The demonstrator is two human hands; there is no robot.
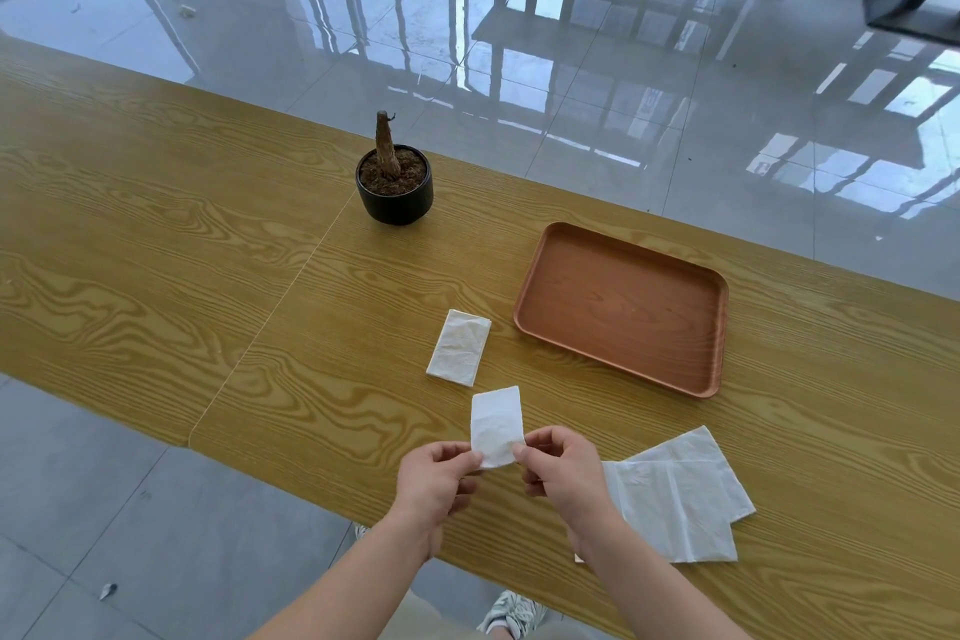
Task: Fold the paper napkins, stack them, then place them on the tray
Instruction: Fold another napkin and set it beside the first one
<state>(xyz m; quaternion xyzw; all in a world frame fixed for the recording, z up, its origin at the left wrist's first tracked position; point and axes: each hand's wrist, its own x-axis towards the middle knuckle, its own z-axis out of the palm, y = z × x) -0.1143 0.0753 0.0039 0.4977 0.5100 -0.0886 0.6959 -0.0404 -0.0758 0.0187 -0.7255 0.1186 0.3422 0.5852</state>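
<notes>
Both the left hand (435,481) and right hand (558,470) pinch a small folded white paper napkin (496,424), likely headed next for the folded napkin stack (459,347) on the wood-grain worktop (208,276).

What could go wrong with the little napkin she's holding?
1. The folded napkin is pinched only at its near corners by the left hand and right hand, so it might flop open.
2. Set down crooked on the folded stack, it might slide off.
3. The right forearm passes right beside the unfolded napkins near the table edge and might brush them off.
</notes>
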